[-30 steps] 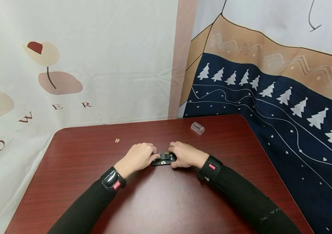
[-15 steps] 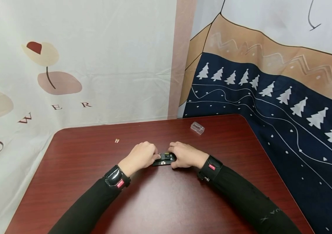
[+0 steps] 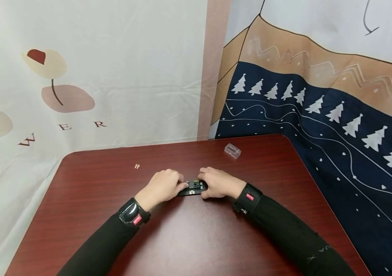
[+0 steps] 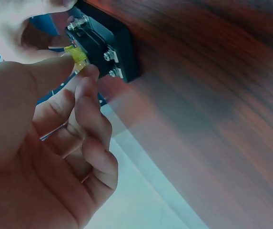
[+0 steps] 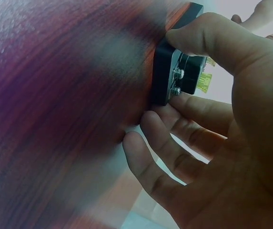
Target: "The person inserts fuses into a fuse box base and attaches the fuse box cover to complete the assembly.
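Pinching a yellow blade fuse (image 4: pixel 81 65) between thumb and index finger, our left hand (image 3: pixel 163 186) works at the left end of a black fuse block (image 3: pixel 192 188), its other fingers curled loosely; how far that fuse sits in its slot is hidden from us. Our right hand (image 3: pixel 221 183) is clamped on the block's right end, thumb along one long edge and index finger at the other side. We see the block lying flat on the reddish-brown counter (image 3: pixel 199 245), between both hands, with metal screws (image 5: pixel 178 74) at its terminals. A second yellow fuse (image 5: pixel 204 82) stands up from the block's right part. Well apart, toward the counter's far edge, we have a clear plastic case (image 3: pixel 232 150) on the right and two small pale pieces (image 3: pixel 137 166) on the left, too small for us to identify. We wear black sleeves (image 3: pixel 285 234) on both arms.
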Tool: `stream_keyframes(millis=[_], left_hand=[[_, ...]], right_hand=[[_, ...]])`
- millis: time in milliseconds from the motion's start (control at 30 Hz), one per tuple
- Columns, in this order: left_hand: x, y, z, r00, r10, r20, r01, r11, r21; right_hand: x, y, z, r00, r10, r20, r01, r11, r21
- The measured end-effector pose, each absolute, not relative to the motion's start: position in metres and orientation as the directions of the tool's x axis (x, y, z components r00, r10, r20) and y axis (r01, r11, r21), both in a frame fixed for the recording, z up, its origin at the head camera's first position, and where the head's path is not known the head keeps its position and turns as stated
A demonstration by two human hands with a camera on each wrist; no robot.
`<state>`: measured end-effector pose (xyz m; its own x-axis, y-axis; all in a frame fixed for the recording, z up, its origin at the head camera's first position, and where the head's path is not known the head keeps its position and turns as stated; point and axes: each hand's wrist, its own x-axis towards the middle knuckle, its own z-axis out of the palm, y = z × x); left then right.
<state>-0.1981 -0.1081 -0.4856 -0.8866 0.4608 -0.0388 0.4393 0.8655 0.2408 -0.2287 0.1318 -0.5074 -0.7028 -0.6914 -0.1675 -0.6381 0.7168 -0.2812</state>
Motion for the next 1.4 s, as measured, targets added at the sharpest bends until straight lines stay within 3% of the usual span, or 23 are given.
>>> stream_keyframes(millis=[933,1400], left_hand=[[-0.184,-0.136,-0.503,-0.887,0.461,0.03,0.457,0.864,0.213],[-0.218,-0.188,-0.512,-0.927,0.367,0.082,0.376,0.907,0.188]], right_hand=[[-0.227,0.133,-0.506,-0.705,-0.685,-0.181,-0.63,0.723,-0.282],[-0.225,0.131,-0.505,-0.709,-0.683,-0.175,-0.628,0.724,-0.283]])
